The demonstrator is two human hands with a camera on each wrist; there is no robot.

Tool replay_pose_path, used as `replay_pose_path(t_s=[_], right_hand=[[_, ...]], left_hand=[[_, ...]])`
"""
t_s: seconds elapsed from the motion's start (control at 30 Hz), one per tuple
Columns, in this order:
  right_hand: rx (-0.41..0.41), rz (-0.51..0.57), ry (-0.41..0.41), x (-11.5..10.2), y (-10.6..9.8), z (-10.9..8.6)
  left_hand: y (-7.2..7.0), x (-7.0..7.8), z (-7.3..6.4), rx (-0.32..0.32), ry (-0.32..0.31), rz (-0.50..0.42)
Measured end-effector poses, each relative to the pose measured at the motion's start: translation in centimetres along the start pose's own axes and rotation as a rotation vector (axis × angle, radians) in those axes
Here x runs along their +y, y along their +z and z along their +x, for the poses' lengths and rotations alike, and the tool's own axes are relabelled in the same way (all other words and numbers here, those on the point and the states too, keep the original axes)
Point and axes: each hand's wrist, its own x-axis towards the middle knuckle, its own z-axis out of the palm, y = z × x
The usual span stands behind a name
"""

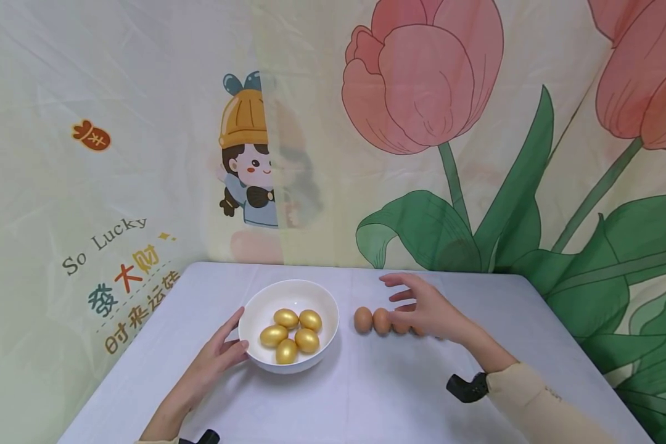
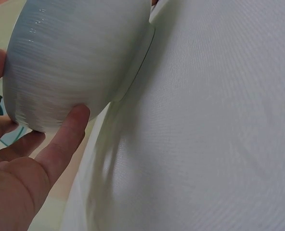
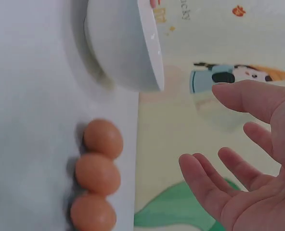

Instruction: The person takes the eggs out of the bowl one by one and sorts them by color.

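Note:
A white bowl (image 1: 247,308) stands on the table with several shiny gold eggs (image 1: 274,336) in it. My left hand (image 1: 213,357) rests against the bowl's left side, its fingers spread along the outside. The left wrist view shows the thumb (image 2: 68,132) against the bowl's outer wall. Right of the bowl, several brown eggs (image 1: 363,320) lie in a row. My right hand (image 1: 430,311) hovers over the right part of that row and hides some eggs. Its fingers and thumb are spread apart in the right wrist view, with nothing between them.
A white cloth covers the table (image 1: 346,394). Behind it hangs a printed curtain (image 1: 316,123) with tulips, a cartoon child and lettering. Dark wrist devices (image 1: 467,388) show at both sleeves.

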Motion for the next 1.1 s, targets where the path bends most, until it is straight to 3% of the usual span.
replay_pose_path(t_s=[0.47,0.73,1.1], right_hand=[[-0.123,0.112,0.002,-4.2,7.2,4.8],[-0.163,0.146,-0.021,-4.3,10.8,7.3],[-0.215,0.093,0.007,-4.4,14.3,9.9]], left_hand=[[-0.1,0.0,0.0,-0.011,0.016,-0.008],[-0.2,-0.1,0.0,-0.010,0.017,-0.005],[-0.2,-0.5,0.1,-0.007,0.031,-0.002]])
